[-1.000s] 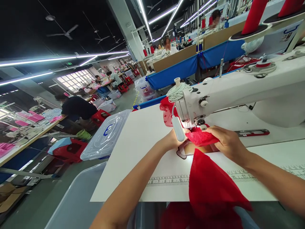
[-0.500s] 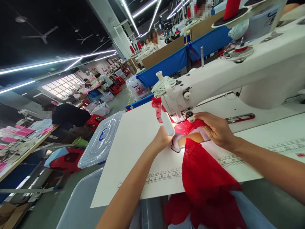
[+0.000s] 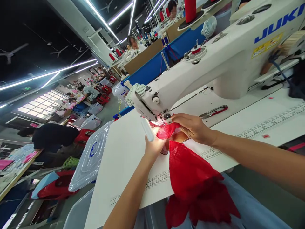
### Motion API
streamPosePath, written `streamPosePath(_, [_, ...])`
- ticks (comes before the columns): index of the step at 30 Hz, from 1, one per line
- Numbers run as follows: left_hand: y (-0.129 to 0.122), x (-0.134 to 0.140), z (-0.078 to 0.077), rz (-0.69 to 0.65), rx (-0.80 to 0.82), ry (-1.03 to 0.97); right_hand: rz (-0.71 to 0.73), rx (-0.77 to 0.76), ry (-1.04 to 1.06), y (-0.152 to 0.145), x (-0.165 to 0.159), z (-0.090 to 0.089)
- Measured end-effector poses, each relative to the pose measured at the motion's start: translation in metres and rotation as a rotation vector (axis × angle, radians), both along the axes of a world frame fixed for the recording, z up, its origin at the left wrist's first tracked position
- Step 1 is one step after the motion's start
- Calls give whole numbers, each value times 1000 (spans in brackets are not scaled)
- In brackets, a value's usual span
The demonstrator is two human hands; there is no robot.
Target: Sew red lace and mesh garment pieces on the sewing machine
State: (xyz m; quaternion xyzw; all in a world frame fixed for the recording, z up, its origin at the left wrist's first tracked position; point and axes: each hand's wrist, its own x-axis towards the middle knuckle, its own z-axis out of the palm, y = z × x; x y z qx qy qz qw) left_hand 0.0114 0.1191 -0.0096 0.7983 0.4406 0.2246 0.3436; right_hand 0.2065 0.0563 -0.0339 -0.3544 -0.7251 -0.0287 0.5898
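Note:
Red fabric (image 3: pixel 165 131) lies in the bright light beneath the needle end of a white sewing machine (image 3: pixel 200 66). My right hand (image 3: pixel 194 128) pinches its right side, fingers closed beside the machine head. On the other side, my left hand (image 3: pixel 152 146) grips the fabric's left edge; a small white lamp (image 3: pixel 147 129) partly covers its fingers. More red fabric, partly lace-like (image 3: pixel 188 168), drapes over the table's front edge and down toward my lap. The needle itself is hard to make out in the glare.
The white table (image 3: pixel 114 159) has a printed ruler along its front. A clear plastic lid (image 3: pixel 90 152) lies left of it. Pale cord (image 3: pixel 137 92) is wound on the machine head. A red thread cone (image 3: pixel 190 11) stands behind. Other people sit at benches farther off.
The view has swung right, bringing more of the machine into sight. Both hands remain at the fabric, which now looks more gathered between them. The red piece seen behind the machine head is now hidden.

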Motion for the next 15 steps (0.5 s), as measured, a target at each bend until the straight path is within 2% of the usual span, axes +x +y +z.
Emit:
streamPosePath(6, [-4, -1, 2, -12, 156, 31, 10, 4, -4, 2, 0, 0])
streamPosePath(11, [-8, -7, 0, -88, 313, 77, 23, 2, -12, -2, 2, 4])
streamPosePath(15, [-13, -12, -5, -157, 481, 127, 71, -40, -113, -12, 9, 9])
